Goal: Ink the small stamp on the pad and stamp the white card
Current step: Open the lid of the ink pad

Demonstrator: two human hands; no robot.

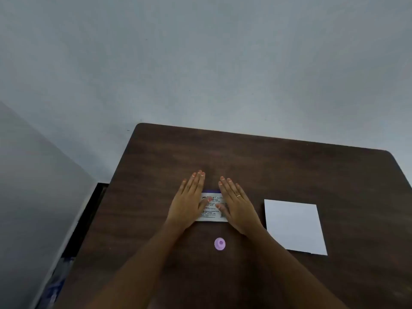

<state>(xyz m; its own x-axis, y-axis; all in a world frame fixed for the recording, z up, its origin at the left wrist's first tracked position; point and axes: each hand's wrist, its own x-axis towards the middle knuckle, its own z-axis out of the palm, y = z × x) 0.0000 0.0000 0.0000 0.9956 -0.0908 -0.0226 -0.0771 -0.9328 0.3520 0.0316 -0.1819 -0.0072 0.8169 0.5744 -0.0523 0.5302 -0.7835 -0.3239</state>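
Note:
The ink pad, a flat closed box with a white printed label and a purple far edge, lies in the middle of the brown table. My left hand rests flat on its left end and my right hand on its right end; both thumbs lie on the label and the fingers are stretched out. The small round lilac stamp stands on the table just in front of the pad, between my forearms, untouched. The white card lies flat to the right of my right hand.
The table's left edge runs beside a dark gap and a grey wall panel. Its far edge meets a plain grey wall. Bluish clutter shows low down at the left.

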